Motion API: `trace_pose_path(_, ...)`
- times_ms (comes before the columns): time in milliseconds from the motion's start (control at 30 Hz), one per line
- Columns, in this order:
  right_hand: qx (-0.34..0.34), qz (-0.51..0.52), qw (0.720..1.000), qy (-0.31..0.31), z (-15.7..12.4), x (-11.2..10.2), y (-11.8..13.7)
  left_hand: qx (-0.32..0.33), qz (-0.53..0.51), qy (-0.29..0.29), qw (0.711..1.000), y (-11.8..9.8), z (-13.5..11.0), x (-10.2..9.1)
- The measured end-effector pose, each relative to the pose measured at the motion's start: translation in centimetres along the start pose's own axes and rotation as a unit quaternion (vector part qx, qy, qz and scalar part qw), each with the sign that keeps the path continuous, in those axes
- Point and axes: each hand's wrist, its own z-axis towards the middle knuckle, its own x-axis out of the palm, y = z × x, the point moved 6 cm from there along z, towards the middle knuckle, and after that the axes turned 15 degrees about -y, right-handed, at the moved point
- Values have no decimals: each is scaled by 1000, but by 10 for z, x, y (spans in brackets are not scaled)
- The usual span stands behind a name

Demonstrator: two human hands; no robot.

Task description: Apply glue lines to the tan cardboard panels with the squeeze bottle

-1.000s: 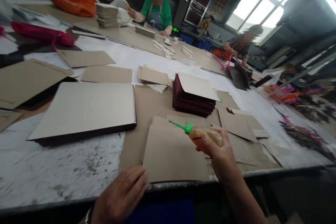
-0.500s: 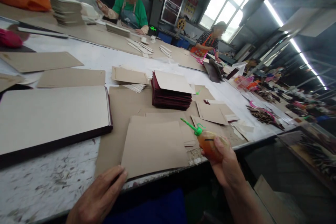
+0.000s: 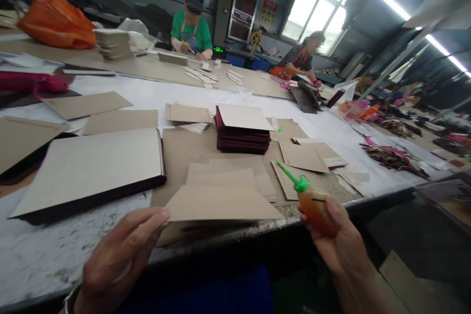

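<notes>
Tan board [image 3: 222, 204] is being pinched at one corner by the left hand [image 3: 123, 248]; the right hand [image 3: 342, 238] is clasping a green-nozzled bottle [image 3: 317, 213].

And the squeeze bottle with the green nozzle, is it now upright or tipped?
Tipped: the squeeze bottle leans in the right hand, its green nozzle slanting toward the view's upper left.

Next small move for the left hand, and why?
Probably lift the tan board a little higher: the left hand has its near left corner, its near edge is already raised, and the right hand holds the squeeze bottle nozzle-up, off the board.
</notes>
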Motion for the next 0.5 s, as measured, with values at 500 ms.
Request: trace_pose_path(500, 42, -13, 998, -53, 19, -28, -6, -404, -90, 211, 886, 104, 48, 131)
